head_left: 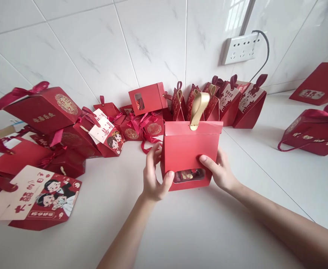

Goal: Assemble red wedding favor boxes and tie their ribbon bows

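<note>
Between my two hands is a red paper gift box (pixel 190 147) with a folded top flap and a gold ribbon handle (pixel 199 108) standing up from it. A clear window near its bottom shows small dark red and gold items inside. My left hand (pixel 155 179) grips the box's lower left side, thumb at the front corner. On the right side, my right hand (pixel 221 170) holds it with the thumb pressed on the front face above the window. The box is upright, close above or on the white tabletop; I cannot tell which. The fingers behind it are partly hidden.
Red gift boxes (pixel 55 108) are piled at the left, with a cartoon-couple box (pixel 57 200) in front. Several handled boxes (pixel 249 106) line the tiled wall behind. Another ribboned box (pixel 313 130) stands at the right. A power strip (pixel 241 48) is on the wall.
</note>
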Available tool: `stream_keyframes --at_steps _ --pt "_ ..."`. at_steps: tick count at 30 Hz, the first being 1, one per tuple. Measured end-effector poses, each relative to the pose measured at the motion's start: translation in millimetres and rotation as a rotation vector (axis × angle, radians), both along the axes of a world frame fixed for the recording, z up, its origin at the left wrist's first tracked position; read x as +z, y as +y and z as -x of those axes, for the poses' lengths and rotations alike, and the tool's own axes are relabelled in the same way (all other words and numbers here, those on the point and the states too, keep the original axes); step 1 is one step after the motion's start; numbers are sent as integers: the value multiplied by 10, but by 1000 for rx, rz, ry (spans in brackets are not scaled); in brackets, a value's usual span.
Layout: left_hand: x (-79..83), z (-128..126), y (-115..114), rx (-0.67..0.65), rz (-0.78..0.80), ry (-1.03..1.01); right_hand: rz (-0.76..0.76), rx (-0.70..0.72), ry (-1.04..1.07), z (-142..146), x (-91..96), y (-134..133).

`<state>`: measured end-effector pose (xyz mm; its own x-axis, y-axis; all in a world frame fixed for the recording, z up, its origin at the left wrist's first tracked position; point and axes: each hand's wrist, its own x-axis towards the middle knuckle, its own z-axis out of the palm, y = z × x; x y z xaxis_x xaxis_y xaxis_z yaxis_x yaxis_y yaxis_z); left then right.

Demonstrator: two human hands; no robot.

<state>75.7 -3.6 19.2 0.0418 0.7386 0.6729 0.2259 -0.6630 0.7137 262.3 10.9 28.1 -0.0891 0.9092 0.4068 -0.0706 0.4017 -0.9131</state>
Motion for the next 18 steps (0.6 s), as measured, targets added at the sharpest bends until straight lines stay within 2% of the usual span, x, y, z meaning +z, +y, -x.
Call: stream_keyframes --at_steps 5,12,18 --pt "19 57 7 28 209 -90 -177 146 -175 5 23 -55" --pt "161 32 -22 148 80 -59 -280 158 -237 20 57 -69" --pt "142 10 -32 205 191 -91 -268 193 -260 -7 -1 -21"
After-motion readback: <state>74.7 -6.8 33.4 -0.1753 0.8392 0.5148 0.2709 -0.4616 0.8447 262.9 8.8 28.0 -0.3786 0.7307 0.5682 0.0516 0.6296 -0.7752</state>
